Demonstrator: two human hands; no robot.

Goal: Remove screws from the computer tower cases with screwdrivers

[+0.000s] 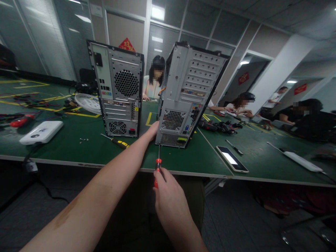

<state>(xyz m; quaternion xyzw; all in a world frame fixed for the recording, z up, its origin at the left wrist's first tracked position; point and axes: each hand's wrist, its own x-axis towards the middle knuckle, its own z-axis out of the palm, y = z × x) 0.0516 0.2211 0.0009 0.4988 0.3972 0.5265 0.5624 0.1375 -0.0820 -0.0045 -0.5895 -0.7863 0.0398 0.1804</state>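
My right hand (169, 190) is closed round the red and black handle of a screwdriver (158, 164). Its shaft points away from me, and the tip meets the lower left corner of the right computer tower (181, 98), seen from the back. My left hand (155, 128) reaches to the left side of that tower; its fingers are hidden behind the case. A second computer tower (126, 84) stands upright to the left, its back also facing me. A yellow and black screwdriver (119, 142) lies below it, partly behind my left forearm. One small screw (169, 153) lies near the right tower.
On the left are a white box-shaped device (42, 132), several loose screws (84, 140), a white basket (88, 102) and cables. A phone (232, 159), a pen (234, 147) and a white stick-like device (301, 161) lie right. Several people sit around the table (199, 164).
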